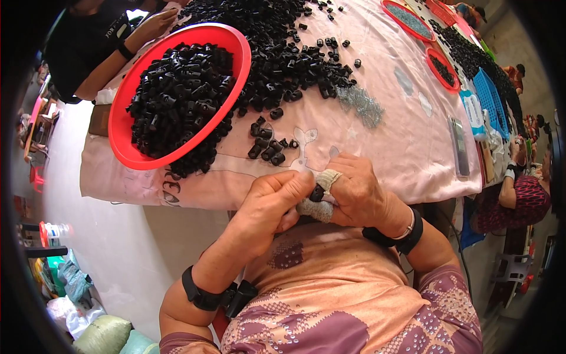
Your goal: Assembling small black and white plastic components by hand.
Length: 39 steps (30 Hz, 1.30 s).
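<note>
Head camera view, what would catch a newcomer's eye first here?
The big red bowl heaped with small black plastic parts at upper left, with more spilled across the pink cloth. Below it, the left hand and right hand, its finger wrapped, pinch one black part at the table edge.

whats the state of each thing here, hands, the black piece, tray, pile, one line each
left hand: closed, fingertips pinching the small black part
right hand: closed on the same part, fingers wrapped in cloth tape
small black part: held between both hands, off the table
red tray: tilted, heaped with black parts
loose black parts: piled on the pink cloth
pink cloth: spread over the table
</note>
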Tool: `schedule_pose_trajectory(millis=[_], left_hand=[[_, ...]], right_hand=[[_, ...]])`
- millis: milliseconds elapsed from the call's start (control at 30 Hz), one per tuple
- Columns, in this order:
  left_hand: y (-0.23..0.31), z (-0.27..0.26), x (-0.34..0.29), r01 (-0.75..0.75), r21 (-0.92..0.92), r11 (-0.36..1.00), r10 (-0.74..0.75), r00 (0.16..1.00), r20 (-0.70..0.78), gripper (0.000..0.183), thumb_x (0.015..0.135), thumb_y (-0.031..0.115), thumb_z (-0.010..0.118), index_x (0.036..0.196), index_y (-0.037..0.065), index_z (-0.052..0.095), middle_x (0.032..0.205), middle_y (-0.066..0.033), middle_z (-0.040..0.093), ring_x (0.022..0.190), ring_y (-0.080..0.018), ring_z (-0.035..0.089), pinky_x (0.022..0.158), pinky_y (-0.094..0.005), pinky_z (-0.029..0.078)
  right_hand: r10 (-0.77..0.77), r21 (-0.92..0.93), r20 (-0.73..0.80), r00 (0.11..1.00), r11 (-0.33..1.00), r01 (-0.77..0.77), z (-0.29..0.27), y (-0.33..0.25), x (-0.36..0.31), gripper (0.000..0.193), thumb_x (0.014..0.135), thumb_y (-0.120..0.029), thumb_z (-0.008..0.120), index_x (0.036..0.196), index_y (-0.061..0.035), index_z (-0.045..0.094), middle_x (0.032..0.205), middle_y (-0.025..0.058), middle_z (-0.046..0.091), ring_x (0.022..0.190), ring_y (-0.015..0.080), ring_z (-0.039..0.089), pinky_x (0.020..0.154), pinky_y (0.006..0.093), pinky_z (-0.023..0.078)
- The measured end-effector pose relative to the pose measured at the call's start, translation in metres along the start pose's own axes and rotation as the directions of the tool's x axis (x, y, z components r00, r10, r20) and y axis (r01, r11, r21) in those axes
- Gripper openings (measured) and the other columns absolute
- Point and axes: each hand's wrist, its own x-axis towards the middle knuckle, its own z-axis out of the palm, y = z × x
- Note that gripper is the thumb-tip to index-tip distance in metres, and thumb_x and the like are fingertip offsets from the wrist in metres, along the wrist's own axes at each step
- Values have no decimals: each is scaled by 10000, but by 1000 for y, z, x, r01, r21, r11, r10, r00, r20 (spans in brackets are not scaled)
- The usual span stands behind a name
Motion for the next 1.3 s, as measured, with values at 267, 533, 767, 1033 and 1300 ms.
schedule_pose_trajectory(millis=[267,533,767,1033,1300], left_hand=[[-2,1,-3,32,61,998,-38,995,97,183,926,250,602,895,70,585,673,54,478,521,-17,372,449,-177,263],[-5,0,-3,164,-177,970,-103,945,310,272,941,267,453,912,9,536,749,-76,562,512,-88,466,416,-192,296],[-4,4,-6,179,43,983,-180,883,434,325,974,307,508,826,26,574,653,-12,535,486,-41,428,411,-170,271],[-1,2,-8,175,9,985,-161,883,440,267,968,248,522,943,-7,598,627,-26,557,489,-44,436,428,-172,297],[-1,-11,2,23,-153,988,-4,992,129,191,958,186,512,943,20,606,622,12,523,479,-46,432,421,-173,303]], right_hand=[[21,188,248,968,980,-69,-25,5,4,293,765,-295,740,745,-50,581,635,74,533,560,248,555,537,353,420],[390,143,33,920,909,-391,-13,10,18,141,840,-145,673,943,-48,674,790,128,604,626,258,603,560,357,472],[141,-173,164,976,979,-112,17,15,37,330,662,10,639,972,-96,676,850,108,582,701,298,606,605,371,502],[192,-177,136,972,970,-166,4,7,19,217,672,-77,660,887,-56,643,846,112,577,781,293,594,642,385,490],[236,-201,12,972,953,-229,-11,13,-9,253,679,-95,711,920,-53,651,866,114,593,761,292,602,643,372,499]])
